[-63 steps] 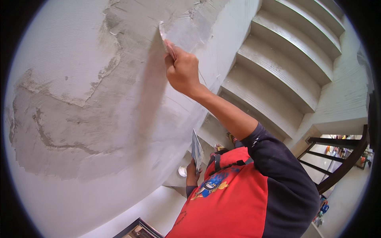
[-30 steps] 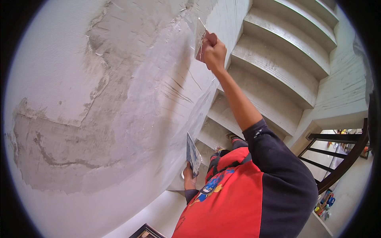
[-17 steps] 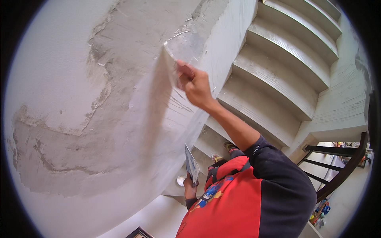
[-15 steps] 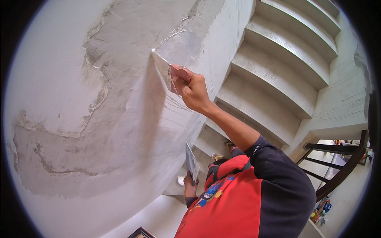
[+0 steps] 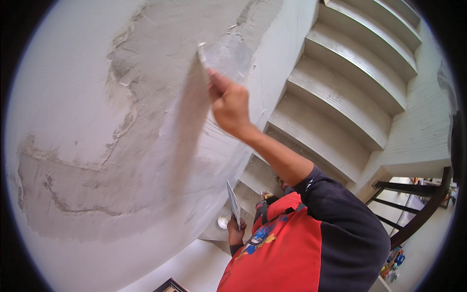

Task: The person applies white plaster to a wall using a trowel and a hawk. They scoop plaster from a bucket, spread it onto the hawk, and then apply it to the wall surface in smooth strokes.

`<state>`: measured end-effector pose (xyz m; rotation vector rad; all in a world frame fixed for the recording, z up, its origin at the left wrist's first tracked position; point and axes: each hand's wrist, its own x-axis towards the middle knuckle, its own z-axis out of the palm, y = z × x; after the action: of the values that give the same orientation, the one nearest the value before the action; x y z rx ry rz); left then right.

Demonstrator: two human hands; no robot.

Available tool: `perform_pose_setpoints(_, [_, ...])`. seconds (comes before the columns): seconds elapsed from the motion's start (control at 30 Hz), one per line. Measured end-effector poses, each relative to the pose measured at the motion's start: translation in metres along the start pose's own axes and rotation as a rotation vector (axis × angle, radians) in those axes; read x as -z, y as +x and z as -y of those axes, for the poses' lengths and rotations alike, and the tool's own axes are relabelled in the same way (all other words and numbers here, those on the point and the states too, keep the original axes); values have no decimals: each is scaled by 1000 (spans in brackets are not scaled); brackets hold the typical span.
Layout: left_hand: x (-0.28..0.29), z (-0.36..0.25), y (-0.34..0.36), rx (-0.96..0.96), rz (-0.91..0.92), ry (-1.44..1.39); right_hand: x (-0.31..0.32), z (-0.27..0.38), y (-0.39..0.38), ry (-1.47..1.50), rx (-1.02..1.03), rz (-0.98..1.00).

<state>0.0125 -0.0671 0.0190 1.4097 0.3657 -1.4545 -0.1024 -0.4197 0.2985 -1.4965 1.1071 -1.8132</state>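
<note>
My right hand (image 5: 228,106), slightly blurred, grips the pink handle (image 5: 218,79) of a flat spreading blade (image 5: 203,54), held against the patchy grey and white plastered wall (image 5: 146,97). Its long shadow falls down the wall. Lower down, my left hand (image 5: 236,232) is closed on a metal plate (image 5: 232,202) held upright beside my red and black shirt. Just left of it, a small white round item (image 5: 223,222) rests on a step.
Curved concrete stairs (image 5: 343,100) climb along the right. A dark railing (image 5: 413,210) frames an opening at lower right, with small coloured objects (image 5: 395,260) beyond. My feet (image 5: 266,194) are on the lower steps, and a framed item (image 5: 170,287) shows at the bottom edge.
My right hand and blade went from higher right down and left across the wall, then slightly upward over the last half second. My left hand with the plate stayed low.
</note>
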Motion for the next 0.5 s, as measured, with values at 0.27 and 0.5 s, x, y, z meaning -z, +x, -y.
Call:
perform_pose_setpoints(0.27, [1, -21, 22, -6, -50, 171, 18, -19, -13, 213, -137, -21])
perform_pose_setpoints(0.5, [15, -10, -16, -66, -140, 139, -7, -8, 22, -127, -54, -163])
